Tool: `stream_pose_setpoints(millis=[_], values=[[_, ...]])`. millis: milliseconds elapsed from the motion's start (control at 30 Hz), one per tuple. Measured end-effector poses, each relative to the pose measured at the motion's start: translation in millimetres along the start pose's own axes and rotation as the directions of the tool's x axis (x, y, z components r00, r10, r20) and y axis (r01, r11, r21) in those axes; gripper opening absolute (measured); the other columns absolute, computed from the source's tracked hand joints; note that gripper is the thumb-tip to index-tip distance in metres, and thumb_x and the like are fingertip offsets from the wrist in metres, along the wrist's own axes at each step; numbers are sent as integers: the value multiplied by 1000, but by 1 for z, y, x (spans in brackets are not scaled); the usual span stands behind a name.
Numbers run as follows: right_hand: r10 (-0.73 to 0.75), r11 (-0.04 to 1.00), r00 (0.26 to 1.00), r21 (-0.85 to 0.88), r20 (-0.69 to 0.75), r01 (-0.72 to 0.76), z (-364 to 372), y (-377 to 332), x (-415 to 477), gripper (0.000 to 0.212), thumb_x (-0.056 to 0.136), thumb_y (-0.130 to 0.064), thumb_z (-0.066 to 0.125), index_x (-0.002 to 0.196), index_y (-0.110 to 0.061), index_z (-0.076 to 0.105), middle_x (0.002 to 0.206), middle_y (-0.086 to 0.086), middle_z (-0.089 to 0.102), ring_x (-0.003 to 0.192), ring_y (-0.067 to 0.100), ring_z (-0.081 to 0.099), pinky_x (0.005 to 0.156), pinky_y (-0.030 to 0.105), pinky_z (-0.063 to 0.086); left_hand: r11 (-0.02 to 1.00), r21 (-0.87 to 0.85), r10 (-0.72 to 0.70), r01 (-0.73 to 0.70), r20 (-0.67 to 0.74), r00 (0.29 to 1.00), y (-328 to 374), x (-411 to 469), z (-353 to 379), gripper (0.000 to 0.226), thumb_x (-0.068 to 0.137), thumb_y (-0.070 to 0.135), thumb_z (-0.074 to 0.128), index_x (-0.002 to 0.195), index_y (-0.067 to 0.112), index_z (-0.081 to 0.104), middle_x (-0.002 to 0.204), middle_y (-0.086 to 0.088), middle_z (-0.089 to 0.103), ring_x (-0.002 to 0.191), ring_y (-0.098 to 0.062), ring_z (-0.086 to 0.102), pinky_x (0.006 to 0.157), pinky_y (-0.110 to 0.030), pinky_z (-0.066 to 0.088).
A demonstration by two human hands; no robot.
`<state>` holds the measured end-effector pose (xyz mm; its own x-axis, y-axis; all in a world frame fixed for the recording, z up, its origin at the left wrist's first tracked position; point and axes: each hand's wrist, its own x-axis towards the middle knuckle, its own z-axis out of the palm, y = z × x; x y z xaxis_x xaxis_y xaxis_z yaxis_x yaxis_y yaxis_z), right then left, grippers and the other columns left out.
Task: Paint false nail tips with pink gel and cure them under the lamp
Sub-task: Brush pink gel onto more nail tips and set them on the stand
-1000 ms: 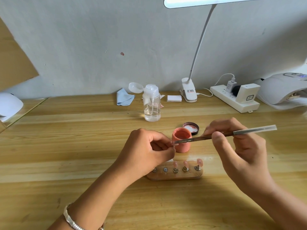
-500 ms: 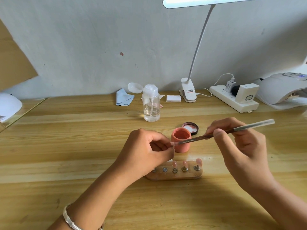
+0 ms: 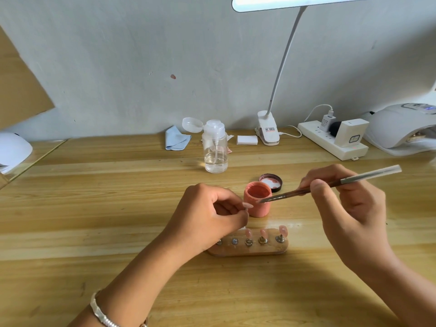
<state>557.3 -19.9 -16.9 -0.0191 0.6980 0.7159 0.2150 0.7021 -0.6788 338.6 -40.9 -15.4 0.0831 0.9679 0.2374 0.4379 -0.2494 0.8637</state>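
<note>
Small nail-art work corner, seemingly a home setup rather than a salon. Plain wooden desk (image 3: 94,197) against a bare, marked grey wall (image 3: 141,55). Clip-on desk lamp (image 3: 267,131) at the back edge, beside a power strip (image 3: 311,132) loaded with chargers (image 3: 326,121). White nail curing lamp (image 3: 398,123) far right; second white domed unit (image 3: 13,149) far left, partly cut off. Supplies on the desk: open pot of pink gel (image 3: 257,201), pump bottle (image 3: 215,149) of clear liquid, wooden stand (image 3: 250,249) carrying false nail tips (image 3: 282,230), blue cloth (image 3: 175,139), white pads (image 3: 246,139).

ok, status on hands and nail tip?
Left hand pinches nail tip. Right hand holds brush, bristles near that tip. Gel pot open behind bristles. Three pink tips on stand.
</note>
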Motion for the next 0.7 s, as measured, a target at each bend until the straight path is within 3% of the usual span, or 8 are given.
stream_pose_setpoints(millis=[200, 367, 567, 700], values=[[-41, 999, 994, 14, 97, 40, 3, -1, -4, 20, 93, -23, 53, 85, -12, 68, 85, 5, 68, 83, 18, 64, 80, 20, 46, 1000, 0, 4, -4, 5, 1000, 1, 1, 0, 12, 75, 7, 81, 77, 19, 79, 68, 6, 74, 59, -3, 66, 56, -15, 50], [-20, 1000, 1000, -5, 1, 20, -1, 0, 0, 20, 89, -21, 51, 79, -11, 65, 78, 1, 66, 79, 15, 62, 78, 20, 46, 1000, -11, 2, -2, -6, 1000, 1, 1, -1, 12, 76, 8, 81, 79, 20, 80, 70, 5, 75, 62, -6, 68, 60, -20, 54], [-58, 998, 994, 3, 91, 58, 2, -1, -3, 20, 93, -23, 54, 85, -12, 68, 85, 4, 68, 83, 15, 64, 81, 19, 46, 999, -45, 5, -5, 2, 1000, 2, 2, 0, 22, 75, 5, 81, 72, 27, 78, 67, 8, 74, 59, -1, 65, 56, -14, 48], [-11, 1000, 1000, 7, 6, 11, 0, 1, 0, 21, 90, -22, 52, 79, -10, 66, 79, -1, 67, 79, 15, 63, 78, 20, 47, 997, -77, 11, -11, 1, 1000, 2, 2, -1, 21, 77, 5, 81, 77, 26, 79, 70, 4, 75, 59, -4, 65, 55, -15, 48]])
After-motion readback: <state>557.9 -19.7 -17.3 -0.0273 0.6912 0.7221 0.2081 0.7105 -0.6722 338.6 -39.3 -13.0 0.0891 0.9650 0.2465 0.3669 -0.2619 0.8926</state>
